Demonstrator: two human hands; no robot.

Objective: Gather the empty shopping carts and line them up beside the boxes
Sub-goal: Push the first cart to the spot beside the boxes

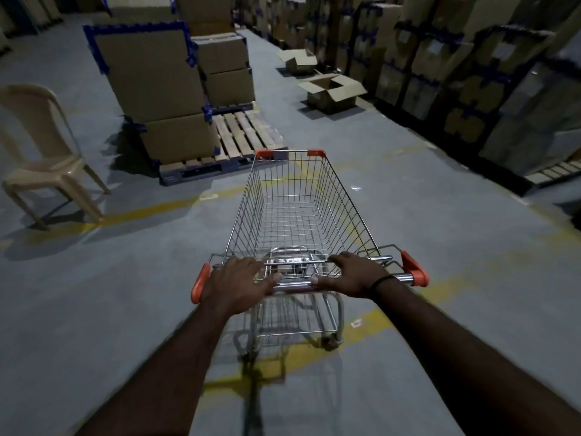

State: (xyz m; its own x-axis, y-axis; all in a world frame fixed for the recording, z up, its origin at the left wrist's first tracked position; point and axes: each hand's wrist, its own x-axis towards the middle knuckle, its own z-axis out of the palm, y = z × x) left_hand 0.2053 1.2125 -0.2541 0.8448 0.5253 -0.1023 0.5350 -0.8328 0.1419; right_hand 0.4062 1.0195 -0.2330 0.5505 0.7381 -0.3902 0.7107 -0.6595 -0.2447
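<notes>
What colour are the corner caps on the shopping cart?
Orange, on the shopping cart front corner caps and handle ends; clearest in the head view.

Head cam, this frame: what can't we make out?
Head view:
- cart: front wheels hidden under it; rear wheels motion-blurred.
- left hand, right hand: fingertips curl out of sight over the handle.
- chair: cut off by the left edge.
- right-hand boxes: labels too dark and blurred.
- Other carts: none in frame.
</notes>
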